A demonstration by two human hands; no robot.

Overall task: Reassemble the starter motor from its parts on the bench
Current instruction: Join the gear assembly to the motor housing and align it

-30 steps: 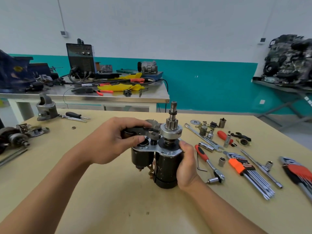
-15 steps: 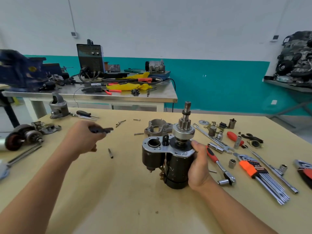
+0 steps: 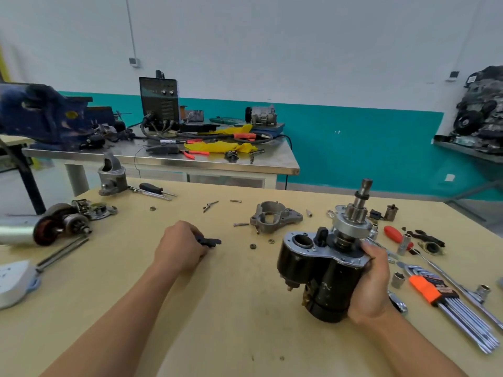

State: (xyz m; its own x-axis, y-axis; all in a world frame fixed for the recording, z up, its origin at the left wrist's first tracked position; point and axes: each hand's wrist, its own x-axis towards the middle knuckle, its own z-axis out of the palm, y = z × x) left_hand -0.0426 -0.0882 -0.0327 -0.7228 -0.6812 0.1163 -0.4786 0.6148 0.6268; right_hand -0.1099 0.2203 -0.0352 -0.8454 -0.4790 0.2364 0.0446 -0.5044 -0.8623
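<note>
My right hand (image 3: 371,284) grips the black starter motor body (image 3: 324,276) and holds it upright above the bench. Its pinion shaft (image 3: 359,205) points up, and a small black lever (image 3: 322,235) sticks out of the silver plate. My left hand (image 3: 181,247) is low over the bench at centre left and pinches a small black fork piece (image 3: 209,242), whose tip shows past the fingers. A grey drive-end housing (image 3: 273,217) lies on the bench between the two hands, farther back. Loose screws (image 3: 211,205) and small washers (image 3: 253,246) lie around it.
Hex keys (image 3: 446,297), a ratchet, sockets and a red-handled screwdriver (image 3: 393,232) lie at the right. An armature (image 3: 61,225), another housing (image 3: 111,175) and a white object (image 3: 15,281) sit at the left. A steel table (image 3: 272,161) with a vise and a welder stands behind.
My left hand has lifted the black fork piece off the starter and carried it left and down toward the bench. The view has turned left; the right hand still holds the motor.
</note>
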